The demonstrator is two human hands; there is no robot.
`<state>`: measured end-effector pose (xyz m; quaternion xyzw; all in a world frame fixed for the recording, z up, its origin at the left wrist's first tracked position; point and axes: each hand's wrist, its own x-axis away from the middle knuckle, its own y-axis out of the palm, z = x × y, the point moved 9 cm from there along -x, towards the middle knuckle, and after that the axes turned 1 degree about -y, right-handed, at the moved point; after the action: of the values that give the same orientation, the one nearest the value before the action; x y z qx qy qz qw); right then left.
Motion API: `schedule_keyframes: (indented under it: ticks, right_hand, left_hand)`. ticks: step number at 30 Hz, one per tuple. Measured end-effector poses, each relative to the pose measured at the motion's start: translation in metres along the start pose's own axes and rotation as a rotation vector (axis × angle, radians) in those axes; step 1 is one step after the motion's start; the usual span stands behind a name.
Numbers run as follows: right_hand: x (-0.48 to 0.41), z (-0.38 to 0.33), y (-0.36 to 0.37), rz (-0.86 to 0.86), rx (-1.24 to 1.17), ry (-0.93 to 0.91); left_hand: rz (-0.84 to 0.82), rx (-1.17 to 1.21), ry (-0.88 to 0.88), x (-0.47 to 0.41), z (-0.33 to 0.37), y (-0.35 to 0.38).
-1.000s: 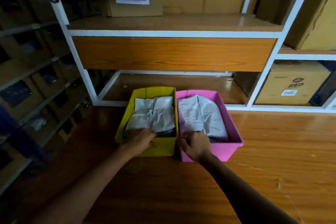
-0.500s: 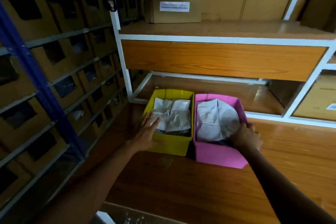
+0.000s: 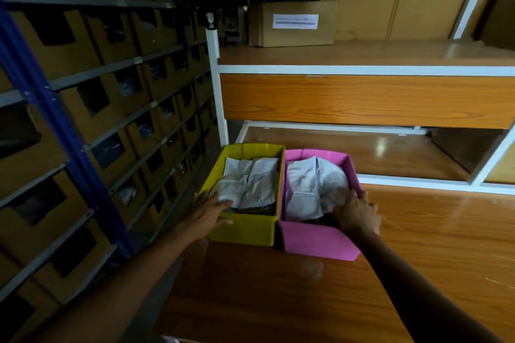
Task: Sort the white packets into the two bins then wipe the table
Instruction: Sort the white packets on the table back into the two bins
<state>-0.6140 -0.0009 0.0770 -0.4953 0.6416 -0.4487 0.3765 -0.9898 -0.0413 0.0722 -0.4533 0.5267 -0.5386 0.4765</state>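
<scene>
Reaching forward from the lower edge of the view, two bare forearms cross a glossy wooden tabletop [image 3: 278,301] toward a pair of plastic bins at its far left part. The left hand [image 3: 207,210] lies over the near left corner of the yellow bin [image 3: 245,231]. Its fingers are spread and fairly straight along the left wall, and its thumb is laid along the front rim. It rests there rather than clenching. The right hand [image 3: 358,211] grips the pink bin [image 3: 315,242] at its near right corner, with the fingers curled over the right rim.

The two bins stand side by side on the tabletop, yellow on the left, their upper rims just beside each other. White packets [image 3: 250,186] lie crumpled and overlapping inside the yellow bin, and more of them fill the pink one, heaped close to its rim.

Behind the bins rises a white-framed shelf unit [image 3: 362,70] with wooden boards. On an upper board sits a cardboard box [image 3: 292,36] with a white label [image 3: 295,21] whose print is too blurred to read. Along the left side runs a dim rack of brown storage boxes [image 3: 92,44] with dark cut-out openings, set in rows on grey rails, with a blue upright post [image 3: 41,92] crossing in front.
</scene>
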Motion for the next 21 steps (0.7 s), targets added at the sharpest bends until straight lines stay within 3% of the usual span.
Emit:
schedule_keyframes:
  ticks: [6,11,16,21]
  right_hand:
    - [0.004,-0.041,0.013,0.005,0.038,-0.027]
    - [0.008,-0.041,0.01,0.028,0.067,-0.009]
    - [0.014,-0.033,0.0,0.078,0.05,-0.01]
    - [0.019,-0.038,-0.008,0.113,0.023,-0.144]
  left_hand:
    - [-0.135,0.487,0.0,0.016,-0.029,0.005]
    - [0.024,0.168,0.159,0.018,-0.027,-0.004]
    - [0.113,0.086,0.264,0.014,-0.016,-0.006]
    - [0.126,0.038,0.282,0.008,-0.005,-0.004]
